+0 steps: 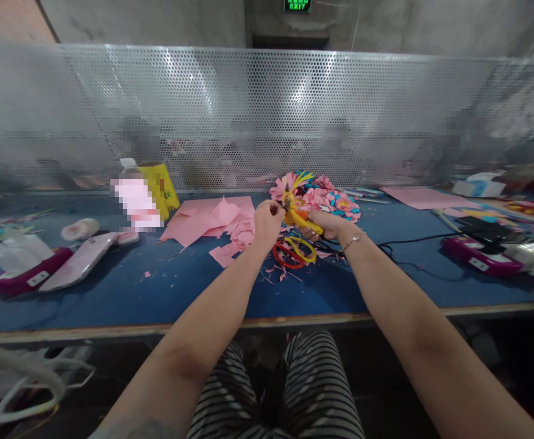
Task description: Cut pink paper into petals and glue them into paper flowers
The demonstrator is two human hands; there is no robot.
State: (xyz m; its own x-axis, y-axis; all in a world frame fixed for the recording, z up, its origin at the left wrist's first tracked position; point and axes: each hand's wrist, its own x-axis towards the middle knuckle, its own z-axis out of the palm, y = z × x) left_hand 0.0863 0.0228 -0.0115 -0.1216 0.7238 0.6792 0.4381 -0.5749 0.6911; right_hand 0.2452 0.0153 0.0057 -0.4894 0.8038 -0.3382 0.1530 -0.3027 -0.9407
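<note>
In my right hand is a yellow hot glue gun with an orange trigger, its nozzle end towards the left. My left hand is closed in a pinch beside that nozzle; whatever its fingers hold is too small to make out. Just behind both hands lies a heap of pink and blue paper flowers, with a pink flower at its left. Scissors with red and yellow handles rest on the blue table among pink paper scraps.
Pink paper sheets lie to the left, near a yellow box and a blurred-out bottle. A phone leans on a purple tissue box. Black cords run right towards another purple box. A perforated metal screen stands behind.
</note>
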